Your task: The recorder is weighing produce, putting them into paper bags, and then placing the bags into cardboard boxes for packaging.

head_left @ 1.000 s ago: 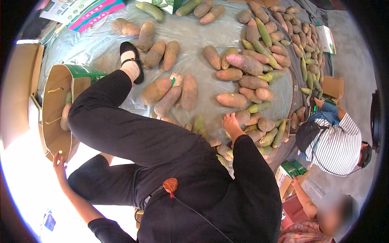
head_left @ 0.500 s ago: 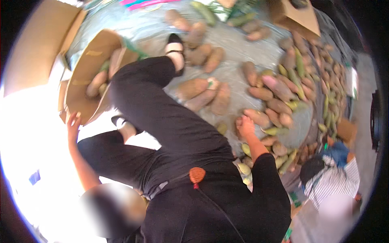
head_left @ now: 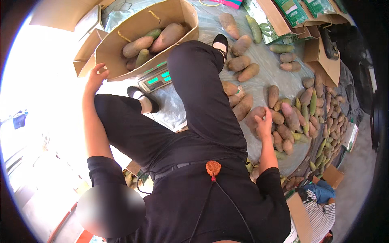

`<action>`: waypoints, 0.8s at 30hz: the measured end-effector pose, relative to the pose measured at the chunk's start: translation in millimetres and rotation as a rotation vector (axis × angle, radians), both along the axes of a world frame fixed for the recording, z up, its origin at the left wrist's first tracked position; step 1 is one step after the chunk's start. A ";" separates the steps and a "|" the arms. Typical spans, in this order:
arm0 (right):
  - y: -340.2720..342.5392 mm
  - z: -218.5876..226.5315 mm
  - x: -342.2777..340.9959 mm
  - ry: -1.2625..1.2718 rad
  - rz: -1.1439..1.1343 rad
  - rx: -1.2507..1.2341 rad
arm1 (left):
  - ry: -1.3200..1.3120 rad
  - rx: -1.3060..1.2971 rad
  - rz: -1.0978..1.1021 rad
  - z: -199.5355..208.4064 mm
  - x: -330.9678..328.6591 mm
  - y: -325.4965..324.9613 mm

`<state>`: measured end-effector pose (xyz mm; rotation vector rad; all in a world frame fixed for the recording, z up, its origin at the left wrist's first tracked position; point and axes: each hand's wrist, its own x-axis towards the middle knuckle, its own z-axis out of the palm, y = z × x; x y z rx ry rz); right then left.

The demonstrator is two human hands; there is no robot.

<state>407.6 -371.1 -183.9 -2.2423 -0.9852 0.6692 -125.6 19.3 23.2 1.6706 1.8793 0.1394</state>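
Observation:
My right hand (head_left: 264,123) is closed on a large brown-pink sweet potato (head_left: 253,120), beside a heap of similar sweet potatoes (head_left: 290,117) and long green vegetables. My left hand (head_left: 96,78) is raised at the near left corner of a brown paper bag (head_left: 115,60), its fingers apart; whether they touch the bag cannot be made out. The bag lies open toward me, with several sweet potatoes (head_left: 168,37) and green vegetables inside. Under its near edge is a scale (head_left: 156,82) with lit green displays.
Clear plastic sheeting (head_left: 170,109) covers the floor. More sweet potatoes (head_left: 239,63) lie past my knee. Cardboard boxes (head_left: 324,60) and green packages (head_left: 291,10) stand at the far right. A person in a striped top (head_left: 320,214) is at the lower right.
The view has shifted, bringing the bag's contents and the scale into sight. My right hand has closed on a sweet potato and drawn it toward my knee. My left hand stays by the bag's corner.

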 end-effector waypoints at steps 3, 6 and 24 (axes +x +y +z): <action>49.8 34.4 18.7 0.100 0.033 0.169 | 0.003 0.080 -0.074 -8.4 -9.4 4.6; 105.0 86.0 20.2 0.184 -0.013 0.392 | 0.010 0.068 -0.068 -6.5 -4.7 3.9; 291.2 242.7 -75.1 0.412 0.338 0.926 | -0.047 0.030 -0.040 6.0 -0.9 -4.0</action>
